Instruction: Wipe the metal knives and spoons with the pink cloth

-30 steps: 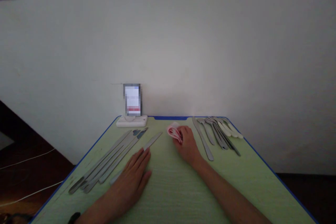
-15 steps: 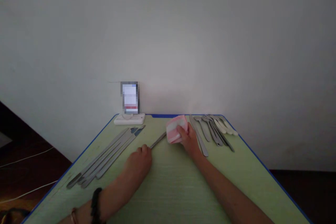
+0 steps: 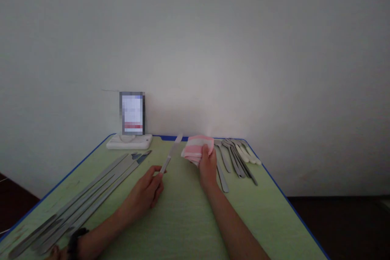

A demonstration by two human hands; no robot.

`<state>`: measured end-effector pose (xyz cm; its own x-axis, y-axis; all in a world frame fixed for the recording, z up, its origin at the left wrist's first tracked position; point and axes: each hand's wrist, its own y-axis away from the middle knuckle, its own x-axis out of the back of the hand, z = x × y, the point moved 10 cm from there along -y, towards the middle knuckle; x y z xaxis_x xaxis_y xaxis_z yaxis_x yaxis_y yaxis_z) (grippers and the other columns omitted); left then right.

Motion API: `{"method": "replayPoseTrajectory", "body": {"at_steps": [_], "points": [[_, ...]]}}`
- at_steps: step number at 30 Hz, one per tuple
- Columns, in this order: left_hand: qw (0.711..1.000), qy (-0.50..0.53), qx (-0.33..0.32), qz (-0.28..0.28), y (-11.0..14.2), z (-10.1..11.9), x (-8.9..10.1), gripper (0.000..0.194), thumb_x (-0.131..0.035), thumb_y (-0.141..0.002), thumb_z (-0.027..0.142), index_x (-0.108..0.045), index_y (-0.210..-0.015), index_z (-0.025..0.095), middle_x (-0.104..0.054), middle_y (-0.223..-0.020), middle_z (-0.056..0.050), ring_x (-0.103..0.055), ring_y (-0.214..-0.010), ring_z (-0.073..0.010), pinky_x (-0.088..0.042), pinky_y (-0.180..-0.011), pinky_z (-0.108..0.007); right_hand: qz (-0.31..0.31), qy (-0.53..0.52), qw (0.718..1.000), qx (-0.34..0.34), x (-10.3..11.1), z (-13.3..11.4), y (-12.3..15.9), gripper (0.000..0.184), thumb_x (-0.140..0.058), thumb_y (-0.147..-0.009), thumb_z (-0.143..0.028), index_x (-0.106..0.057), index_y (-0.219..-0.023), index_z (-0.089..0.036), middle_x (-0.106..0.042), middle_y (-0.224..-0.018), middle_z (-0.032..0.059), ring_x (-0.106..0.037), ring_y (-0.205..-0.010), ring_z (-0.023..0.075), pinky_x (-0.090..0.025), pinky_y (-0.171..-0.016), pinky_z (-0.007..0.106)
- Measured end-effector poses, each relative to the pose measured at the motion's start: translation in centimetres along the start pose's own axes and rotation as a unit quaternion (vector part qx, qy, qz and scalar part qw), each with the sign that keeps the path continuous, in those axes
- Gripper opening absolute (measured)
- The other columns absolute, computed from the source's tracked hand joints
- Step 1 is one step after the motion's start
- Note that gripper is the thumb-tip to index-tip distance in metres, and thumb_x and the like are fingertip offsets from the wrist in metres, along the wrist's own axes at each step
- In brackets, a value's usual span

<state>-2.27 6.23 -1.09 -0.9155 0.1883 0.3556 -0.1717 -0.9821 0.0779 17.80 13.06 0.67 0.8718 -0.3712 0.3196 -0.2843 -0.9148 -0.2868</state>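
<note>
bearing cutlery (image 3: pixel 239 165), a green table (image 3: pixel 189 219) fronts a pale wall (image 3: pixel 213 48).

one knife (image 3: pixel 170 156) in the left hand (image 3: pixel 146 189), one pink-striped cloth (image 3: pixel 197 146) in the right hand (image 3: pixel 208 166). left of the left hand, at least four long metal utensils (image 3: pixel 105 195), overlapping; beyond that hand, one lit screen (image 3: pixel 132 110) and one white base (image 3: pixel 129 142). right of the right hand, one long metal handle (image 3: pixel 223 180), one lone spoon (image 3: pixel 224 158), three white handles (image 3: pixel 243 154) and an overlapping metal bunch (image 3: pixel 237 159), count unclear.
</note>
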Motion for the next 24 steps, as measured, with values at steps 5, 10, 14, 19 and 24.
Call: {"method": "replayPoseTrajectory", "body": {"at_steps": [5,10,14,19,24], "points": [[0.995,0.1,0.002,-0.001,-0.5,0.0,-0.6,0.047,-0.035,-0.09,0.053,-0.041,-0.121,0.018,-0.034,-0.058,0.01,-0.035,-0.045,-0.0093,-0.029,-0.041,-0.018,-0.098,-0.268,0.953,-0.106,-2.8,-0.3,0.2,0.025,-0.059,-0.069,-0.03,-0.055,-0.09,-0.018,-0.067,-0.088,0.0065,-0.063,-0.078,0.02,-0.051,-0.074,0.033],[0.999,0.012,-0.022,0.025,-0.2,1.3,0.7,0.043,-0.034,-0.091,0.046,-0.052,-0.12,0.019,-0.059,-0.087,-0.003,-0.057,-0.08,-0.0174,-0.047,-0.069,-0.027,-0.203,-0.431,0.861,-0.179,-4.7,-0.8,0.9,0.022,-0.064,-0.067,-0.023,-0.058,-0.088,-0.017,-0.069,-0.084,0.0053,-0.066,-0.081,0.021,-0.053,-0.071,0.033],[0.996,-0.046,-0.078,0.012,0.0,2.9,0.8,0.037,-0.036,-0.09,0.039,-0.056,-0.114,0.019,-0.062,-0.107,-0.007,-0.055,-0.104,-0.0214,-0.041,-0.092,-0.031,-0.225,-0.49,0.815,-0.212,-5.3,-0.7,1.4,0.024,-0.07,-0.063,-0.015,-0.063,-0.086,-0.014,-0.071,-0.079,0.0044,-0.066,-0.078,0.0195,-0.054,-0.074,0.032],[0.996,-0.059,-0.043,-0.044,-0.3,1.5,-0.5,0.039,-0.035,-0.092,0.044,-0.053,-0.11,0.015,-0.052,-0.061,0.004,-0.049,-0.056,-0.0143,-0.038,-0.054,-0.023,-0.214,-0.53,0.791,-0.219,-5.4,-1.0,1.5,0.029,-0.07,-0.064,-0.01,-0.064,-0.092,-0.015,-0.072,-0.078,0.0029,-0.067,-0.076,0.0184,-0.054,-0.077,0.032],[0.996,-0.059,-0.059,-0.038,-0.3,1.5,-0.4,0.04,-0.033,-0.093,0.045,-0.052,-0.11,0.015,-0.049,-0.057,0.007,-0.045,-0.052,-0.0123,-0.035,-0.052,-0.022,-0.183,-0.58,0.761,-0.226,-4.7,-1.2,1.2,0.03,-0.067,-0.07,-0.027,-0.065,-0.098,-0.017,-0.074,-0.084,0.005,-0.068,-0.088,0.0229,-0.053,-0.081,0.037]]}}
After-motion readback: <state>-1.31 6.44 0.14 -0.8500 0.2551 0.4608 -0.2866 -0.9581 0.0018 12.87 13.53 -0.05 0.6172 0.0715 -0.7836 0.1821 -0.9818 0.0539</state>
